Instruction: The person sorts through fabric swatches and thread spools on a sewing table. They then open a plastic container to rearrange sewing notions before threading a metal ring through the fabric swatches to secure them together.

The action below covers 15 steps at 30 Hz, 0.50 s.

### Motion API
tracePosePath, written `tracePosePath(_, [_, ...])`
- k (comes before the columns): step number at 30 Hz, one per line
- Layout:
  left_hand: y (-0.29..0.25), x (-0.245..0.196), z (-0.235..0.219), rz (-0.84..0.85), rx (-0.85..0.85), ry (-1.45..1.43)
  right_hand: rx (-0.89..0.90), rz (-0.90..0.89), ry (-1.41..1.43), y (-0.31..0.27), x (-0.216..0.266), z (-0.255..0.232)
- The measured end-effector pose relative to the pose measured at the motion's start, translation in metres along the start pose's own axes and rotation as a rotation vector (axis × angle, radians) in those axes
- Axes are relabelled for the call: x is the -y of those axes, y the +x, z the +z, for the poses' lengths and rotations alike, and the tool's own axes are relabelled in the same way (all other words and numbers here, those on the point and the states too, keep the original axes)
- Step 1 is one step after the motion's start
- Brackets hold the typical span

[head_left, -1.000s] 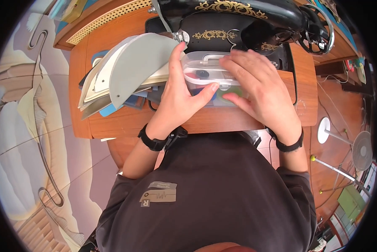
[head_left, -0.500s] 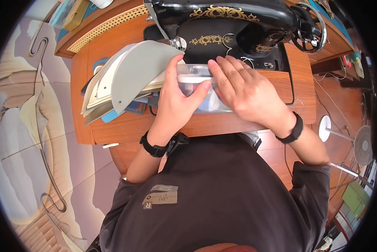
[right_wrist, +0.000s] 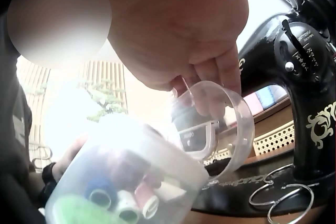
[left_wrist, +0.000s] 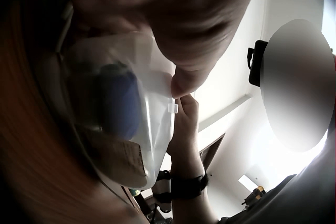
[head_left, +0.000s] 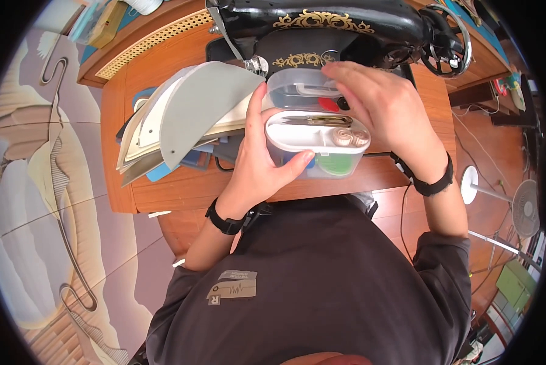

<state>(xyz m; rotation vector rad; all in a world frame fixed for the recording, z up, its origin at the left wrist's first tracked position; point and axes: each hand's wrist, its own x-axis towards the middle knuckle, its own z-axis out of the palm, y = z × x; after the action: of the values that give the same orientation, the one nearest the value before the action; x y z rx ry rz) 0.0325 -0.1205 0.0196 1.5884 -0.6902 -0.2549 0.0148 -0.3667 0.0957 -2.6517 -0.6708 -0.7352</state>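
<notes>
A clear plastic sewing box [head_left: 285, 157] stands with its lid up, near the table's front edge. My left hand [head_left: 254, 149] grips its left end, thumb along the front and fingers at the far side. Its white tray [head_left: 289, 135] holds slim metal tools [head_left: 330, 120] and shiny round pieces [head_left: 350, 137]. Thread spools [right_wrist: 147, 203] and a green piece [head_left: 335, 164] show through the wall. The see-through lid [head_left: 297, 85] tilts up behind the tray; my right hand [head_left: 385, 100] holds its right edge, fingertips seen through the plastic. Red [head_left: 327, 104] and black pieces show beside it.
A black sewing machine [head_left: 327, 24] with gold ornament spans the back of the wooden table [head_left: 136, 193]. Left of the box lies a pile of curved grey and cream sheets [head_left: 206, 100]. Metal rings [right_wrist: 283, 203] lie on the machine bed. A fan [head_left: 525, 210] stands right on the floor.
The lid, closed over the box before, now stands raised and the white tray is uncovered. My right hand has gone from over the box up and to the right with the lid.
</notes>
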Motion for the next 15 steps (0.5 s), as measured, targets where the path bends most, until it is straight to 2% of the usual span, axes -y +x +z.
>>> tracePosePath(1, [0.0, 0.0, -0.002, 0.016, 0.025, 0.028, -0.001, 0.093, 0.045, 0.001, 0.001, 0.001])
tracePosePath(3, [0.001, -0.002, -0.006, 0.051, 0.074, 0.084, -0.006, 0.136, 0.057, 0.004, -0.002, 0.0])
tracePosePath(9, [-0.007, -0.005, -0.013, -0.078, 0.115, -0.085, -0.017, 0.208, 0.038, 0.006, -0.018, 0.002])
tracePosePath(14, [-0.01, 0.002, -0.021, -0.081, 0.145, 0.018, 0.093, 0.357, 0.141, -0.005, -0.023, -0.004])
tracePosePath(15, [-0.01, 0.003, -0.022, -0.068, 0.158, 0.05, 0.047, 0.338, 0.137, -0.006, -0.02, -0.005])
